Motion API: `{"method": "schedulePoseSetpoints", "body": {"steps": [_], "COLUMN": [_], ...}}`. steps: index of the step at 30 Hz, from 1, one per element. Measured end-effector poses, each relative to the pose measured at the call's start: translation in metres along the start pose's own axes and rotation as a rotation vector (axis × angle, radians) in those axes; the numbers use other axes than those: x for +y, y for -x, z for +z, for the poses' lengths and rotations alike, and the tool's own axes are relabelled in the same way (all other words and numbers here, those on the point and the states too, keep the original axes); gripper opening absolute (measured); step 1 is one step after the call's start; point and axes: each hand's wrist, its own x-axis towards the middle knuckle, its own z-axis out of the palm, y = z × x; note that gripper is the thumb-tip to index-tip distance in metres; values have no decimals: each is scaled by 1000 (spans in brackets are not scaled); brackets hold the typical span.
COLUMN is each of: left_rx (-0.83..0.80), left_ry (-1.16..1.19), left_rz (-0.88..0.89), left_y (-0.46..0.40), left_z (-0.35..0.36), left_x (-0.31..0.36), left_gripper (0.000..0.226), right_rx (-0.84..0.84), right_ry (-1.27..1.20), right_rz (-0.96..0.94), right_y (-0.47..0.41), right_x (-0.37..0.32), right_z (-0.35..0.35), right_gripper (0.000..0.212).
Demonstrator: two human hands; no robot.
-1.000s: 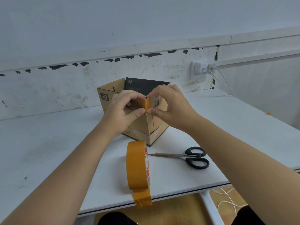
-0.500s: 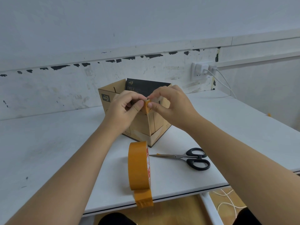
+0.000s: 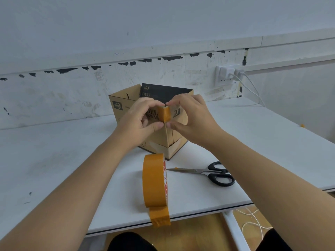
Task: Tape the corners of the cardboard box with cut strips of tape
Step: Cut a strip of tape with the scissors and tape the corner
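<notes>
An open cardboard box (image 3: 125, 104) stands on the white table (image 3: 54, 160), one vertical corner turned toward me. A short orange tape strip (image 3: 165, 114) wraps the top of that near corner. My left hand (image 3: 139, 122) presses on the strip's left side, thumb at its lower end. My right hand (image 3: 188, 120) presses its right side, forefinger at the top of the corner and thumb below. The orange tape roll (image 3: 154, 180) stands on edge near the table's front, its loose end (image 3: 160, 217) hanging over the edge. Black-handled scissors (image 3: 210, 173) lie shut to its right.
A dark box insert (image 3: 163, 90) stands inside the box. A wall socket with white plugs (image 3: 228, 75) and a cable (image 3: 253, 89) is at the back right. More white cable (image 3: 253, 221) lies on the floor below the table's front edge.
Both thumbs have slid down the corner, smoothing the tape strip flat around it. More of the strip shows between my fingers now.
</notes>
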Motion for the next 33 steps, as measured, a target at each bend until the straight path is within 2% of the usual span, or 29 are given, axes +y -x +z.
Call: {"method": "schedulePoseSetpoints", "body": {"steps": [8,14,33], "left_rx": [-43,-9,-66], "left_ry": [40,62,14], "left_rz": [-17,-23,-96], "left_y": [1,2,3], "left_z": [-3,4,-2], "left_x": [-1,0,16], "left_gripper": [44,45,48], "right_rx": [-92,-18,-64], "right_ry": [15,20,40], "right_rz": [-2,30,39], "right_y": [-6,-1,6], "right_x": [-2,-5,-17], "right_z": [-11,-1,-4], "right_gripper": [35,33,38]}}
